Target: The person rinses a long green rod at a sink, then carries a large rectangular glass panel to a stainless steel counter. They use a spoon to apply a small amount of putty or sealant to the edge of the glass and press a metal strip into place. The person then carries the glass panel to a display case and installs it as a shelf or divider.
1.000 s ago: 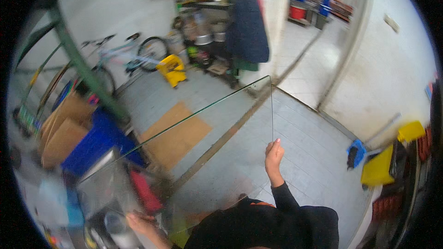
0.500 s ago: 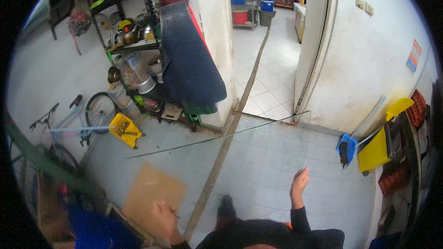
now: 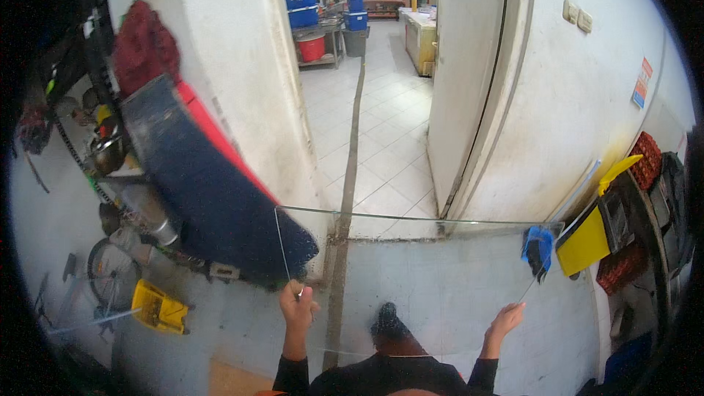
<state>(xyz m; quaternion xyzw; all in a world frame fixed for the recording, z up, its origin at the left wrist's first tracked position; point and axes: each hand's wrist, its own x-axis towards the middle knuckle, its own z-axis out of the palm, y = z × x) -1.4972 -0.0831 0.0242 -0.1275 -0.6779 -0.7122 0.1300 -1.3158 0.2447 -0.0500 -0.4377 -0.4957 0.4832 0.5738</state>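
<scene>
A large clear glass pane [image 3: 433,279] is held in front of my body, its greenish far edge running across the view just before the doorway. My left hand [image 3: 297,309] is closed round the pane's left edge, with a ring visible on a finger. At the opposite edge, my right hand [image 3: 504,321] grips the glass with its fingers bent. Through the pane I see the grey tiled floor and a dark shoe [image 3: 389,320].
An open door [image 3: 469,88] leads to a white-tiled room with blue bins [image 3: 302,7]. Dark mats [image 3: 205,176] hang on the wall end at left. A yellow mop bucket [image 3: 159,308] stands left; a blue dustpan [image 3: 539,246] and yellow bin [image 3: 584,243] stand right.
I have turned and moved closer to the doorway. The pane, slanted before, now lies nearly level across the view, and my left hand has risen beside its left edge.
</scene>
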